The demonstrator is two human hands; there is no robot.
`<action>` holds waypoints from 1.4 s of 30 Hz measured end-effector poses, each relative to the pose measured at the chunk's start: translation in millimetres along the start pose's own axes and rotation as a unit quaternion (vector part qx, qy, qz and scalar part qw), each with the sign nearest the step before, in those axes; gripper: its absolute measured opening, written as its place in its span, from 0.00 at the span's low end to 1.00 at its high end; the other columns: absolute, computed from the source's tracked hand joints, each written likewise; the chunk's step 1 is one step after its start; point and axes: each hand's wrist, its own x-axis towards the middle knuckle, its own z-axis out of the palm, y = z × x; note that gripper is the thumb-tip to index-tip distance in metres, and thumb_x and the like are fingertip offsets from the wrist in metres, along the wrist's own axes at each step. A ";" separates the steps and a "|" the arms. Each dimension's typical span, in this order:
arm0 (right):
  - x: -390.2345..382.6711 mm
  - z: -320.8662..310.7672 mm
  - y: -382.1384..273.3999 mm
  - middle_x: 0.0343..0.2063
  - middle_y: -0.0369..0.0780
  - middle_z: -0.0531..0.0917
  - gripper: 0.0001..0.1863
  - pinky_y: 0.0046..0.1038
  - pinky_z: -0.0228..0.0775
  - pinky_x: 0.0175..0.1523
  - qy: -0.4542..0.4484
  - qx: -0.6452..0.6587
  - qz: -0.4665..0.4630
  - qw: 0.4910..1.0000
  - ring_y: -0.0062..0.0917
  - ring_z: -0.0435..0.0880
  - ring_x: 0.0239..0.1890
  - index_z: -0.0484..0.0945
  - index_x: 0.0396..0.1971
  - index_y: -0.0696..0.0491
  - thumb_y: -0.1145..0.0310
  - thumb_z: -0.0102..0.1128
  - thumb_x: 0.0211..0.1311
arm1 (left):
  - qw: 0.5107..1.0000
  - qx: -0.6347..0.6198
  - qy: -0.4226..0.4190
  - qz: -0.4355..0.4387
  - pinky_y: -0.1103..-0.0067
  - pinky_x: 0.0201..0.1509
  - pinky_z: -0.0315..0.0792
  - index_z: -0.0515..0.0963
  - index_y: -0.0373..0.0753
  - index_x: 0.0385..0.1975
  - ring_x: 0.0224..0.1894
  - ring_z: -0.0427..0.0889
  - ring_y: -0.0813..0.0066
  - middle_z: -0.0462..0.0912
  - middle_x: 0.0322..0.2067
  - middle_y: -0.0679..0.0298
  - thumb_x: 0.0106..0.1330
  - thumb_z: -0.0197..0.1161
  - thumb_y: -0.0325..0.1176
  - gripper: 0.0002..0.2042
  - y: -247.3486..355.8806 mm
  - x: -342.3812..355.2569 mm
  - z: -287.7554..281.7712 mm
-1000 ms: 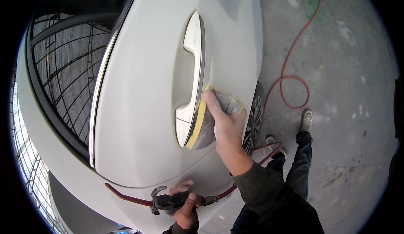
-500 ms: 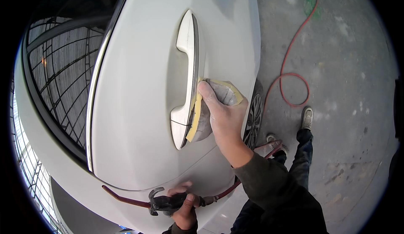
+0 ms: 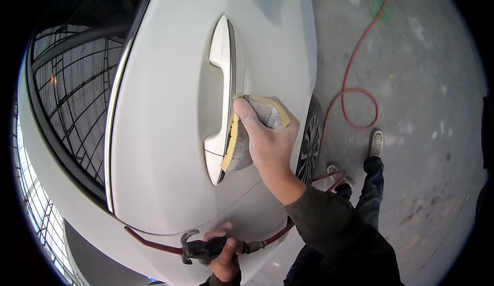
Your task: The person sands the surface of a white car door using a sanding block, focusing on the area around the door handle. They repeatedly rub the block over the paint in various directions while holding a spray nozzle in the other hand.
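Gripping a bent grey pad (image 3: pixel 241 154) with yellow edges, the right hand (image 3: pixel 272 139) holds it at the white door handle (image 3: pixel 226 93). The thumb lies on the pad near its upper end; the other fingers are mostly hidden behind it, so how they are spread I cannot tell. One yellow edge runs along the lower half of the handle and overlaps the dark strip (image 3: pixel 232 64) on the handle's right side. The handle sits on the pale car door (image 3: pixel 159 111), with a shiny trim line (image 3: pixel 111 136) and a dark window (image 3: pixel 77 95) to its left.

Below, near the lower edge of the view, the left hand (image 3: pixel 225 257) has its fingers closed around a black air gun (image 3: pixel 203 249). A dark red tube (image 3: pixel 154 244) sticks out from the gun to the left, and a red hose (image 3: pixel 279 234) leads off from its right end. Beyond the car, a wheel (image 3: pixel 310 149) shows in part, and a thin red hose on the floor (image 3: pixel 427 131) forms a loop near a light shoe (image 3: pixel 377 143).
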 end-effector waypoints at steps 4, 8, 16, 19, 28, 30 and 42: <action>-16.7 -3.5 2.4 0.26 0.34 0.85 0.10 0.20 0.72 0.34 0.006 0.009 0.017 1.000 0.12 0.79 0.28 0.83 0.34 0.63 0.70 0.69 0.62 | 1.000 -0.001 0.004 -0.003 0.77 0.27 0.68 0.71 0.40 0.46 0.20 0.70 0.76 0.75 0.51 0.50 0.61 0.65 0.25 0.16 0.4 -0.2 -0.5; -9.7 -5.1 3.8 0.26 0.35 0.85 0.11 0.20 0.72 0.34 0.013 0.013 0.020 1.000 0.12 0.79 0.28 0.83 0.33 0.64 0.69 0.69 0.62 | 1.000 -0.003 -0.009 -0.001 0.77 0.27 0.68 0.71 0.40 0.47 0.20 0.70 0.76 0.75 0.51 0.50 0.60 0.65 0.25 0.16 -2.2 2.1 -0.2; 0.0 -4.5 -0.5 0.25 0.34 0.85 0.11 0.20 0.72 0.34 0.004 0.012 0.023 1.000 0.12 0.78 0.27 0.83 0.33 0.63 0.68 0.69 0.62 | 1.000 -0.004 -0.001 -0.001 0.77 0.28 0.68 0.71 0.40 0.47 0.20 0.69 0.75 0.75 0.53 0.51 0.60 0.66 0.25 0.16 -2.0 1.0 1.5; -20.8 -4.9 2.5 0.23 0.33 0.84 0.11 0.20 0.71 0.33 0.021 0.027 0.042 0.999 0.12 0.77 0.26 0.83 0.31 0.63 0.68 0.69 0.62 | 1.000 -0.009 -0.001 0.000 0.77 0.27 0.67 0.70 0.41 0.47 0.19 0.69 0.75 0.75 0.53 0.51 0.60 0.66 0.25 0.17 -2.6 -0.1 -0.7; -23.7 -11.6 5.3 0.25 0.36 0.85 0.12 0.21 0.73 0.36 -0.008 -0.029 -0.002 1.000 0.13 0.80 0.28 0.84 0.34 0.62 0.67 0.70 0.61 | 1.000 0.005 0.002 0.007 0.78 0.27 0.67 0.71 0.40 0.47 0.20 0.69 0.77 0.75 0.53 0.50 0.60 0.66 0.26 0.16 -0.4 -0.4 1.7; -6.9 -13.7 0.0 0.26 0.36 0.86 0.12 0.21 0.73 0.36 -0.021 -0.019 0.009 1.000 0.13 0.80 0.28 0.84 0.34 0.62 0.67 0.70 0.61 | 1.000 0.007 -0.003 0.006 0.78 0.27 0.67 0.71 0.40 0.48 0.20 0.69 0.77 0.75 0.54 0.50 0.61 0.66 0.26 0.16 -0.2 2.5 4.6; -12.1 -54.1 -21.9 0.27 0.38 0.86 0.24 0.22 0.76 0.34 -0.161 -0.167 -0.050 0.971 0.18 0.85 0.28 0.79 0.55 0.56 0.65 0.71 0.60 | 0.999 -0.024 0.021 0.016 0.76 0.28 0.71 0.71 0.39 0.48 0.19 0.72 0.75 0.75 0.55 0.48 0.60 0.66 0.24 0.17 -3.3 0.1 -1.3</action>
